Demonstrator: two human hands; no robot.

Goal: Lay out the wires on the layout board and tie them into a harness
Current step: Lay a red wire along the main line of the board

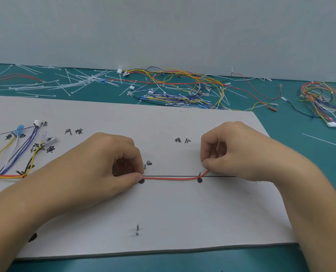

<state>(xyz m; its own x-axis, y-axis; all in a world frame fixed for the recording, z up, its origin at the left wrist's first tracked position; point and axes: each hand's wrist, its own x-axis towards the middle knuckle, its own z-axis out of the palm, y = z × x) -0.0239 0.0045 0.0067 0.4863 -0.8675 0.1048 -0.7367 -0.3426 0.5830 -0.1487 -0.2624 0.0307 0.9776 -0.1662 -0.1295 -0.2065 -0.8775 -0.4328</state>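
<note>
The red wire lies on the layout board, running along the drawn black line across its middle and sagging just below it. The left hand pinches it between thumb and forefinger at one black dot. The right hand pinches it where it curves upward past a second dot and a small pin — so both sets of fingers are clenched on this single wire. The step in hand looks like laying out, not tying: no tie is on this stretch. The next move probably calls for keeping the wire taut, seating it against the pin and leading its free end to its labelled branch. By count: one wire held, two hands, two dots beside it, one pin by the left fingers, and two upright pins near the board's front edge. At the board's left, laid wires fan out in yellow, white, blue and black — too overlapped to count. Beyond the board, the teal worktop carries one heap of loose wires, scattered cable ties past counting, one lone tie and one coiled bundle.
</note>
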